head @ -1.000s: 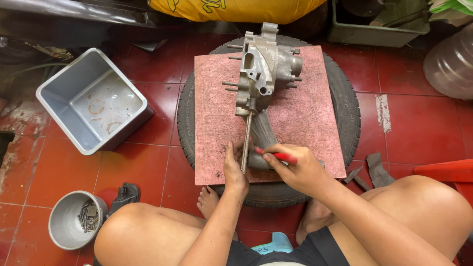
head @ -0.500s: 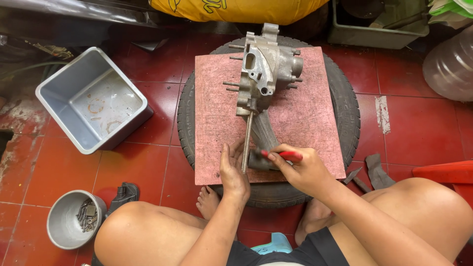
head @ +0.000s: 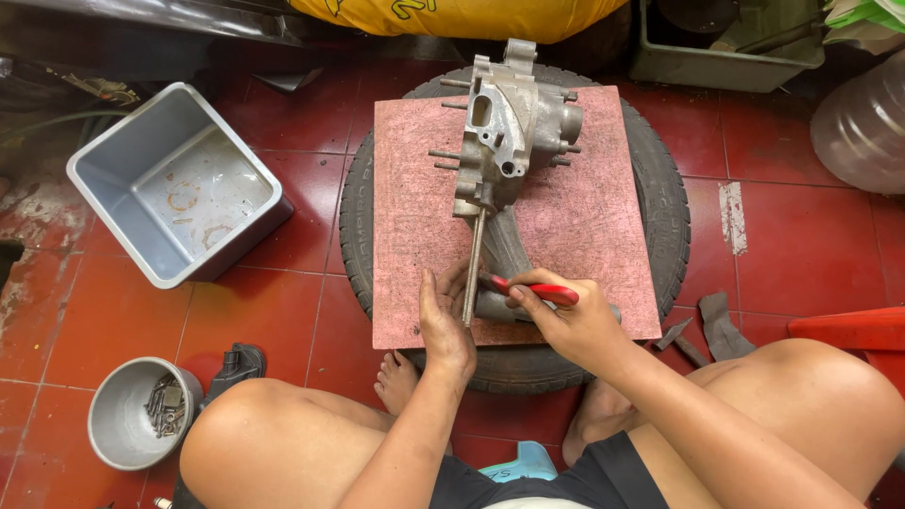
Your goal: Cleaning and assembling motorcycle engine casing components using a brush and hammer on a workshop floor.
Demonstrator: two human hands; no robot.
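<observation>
In the head view, a grey cast-metal engine casing (head: 509, 132) with protruding studs is seen lying on a pinkish-red flat board (head: 584, 217), which is laid across a black rubber tyre (head: 660, 198) on a floor of red tiles (head: 311, 123). From the casing's lower end a long thin metal rod (head: 473, 264) runs toward the person, just beside a tapered grey arm of the casting.

The left hand (head: 445, 316) is placed at the near end of the rod, with the fingers curled loosely against it and the thumb side touching; a firm closed grasp cannot be told from this angle. The right hand (head: 570, 320) is closed around a red-handled tool (head: 537, 290), the handle being pinched between thumb and fingers, and its tip is pointed at the rod just beside the left hand. What kind of tool it is cannot be told.

To the left of the tyre, a grey rectangular plastic tub (head: 174, 184) is set on the tiles. Nearer the person, a small round grey bowl (head: 141, 415) holding bolts and other small metal parts is seen beside the left knee. A bare foot (head: 396, 382) is rested against the tyre's near edge. A translucent plastic jug (head: 863, 123) is visible at the right edge, and dark scraps (head: 721, 325) lie on the tiles right of the tyre.
</observation>
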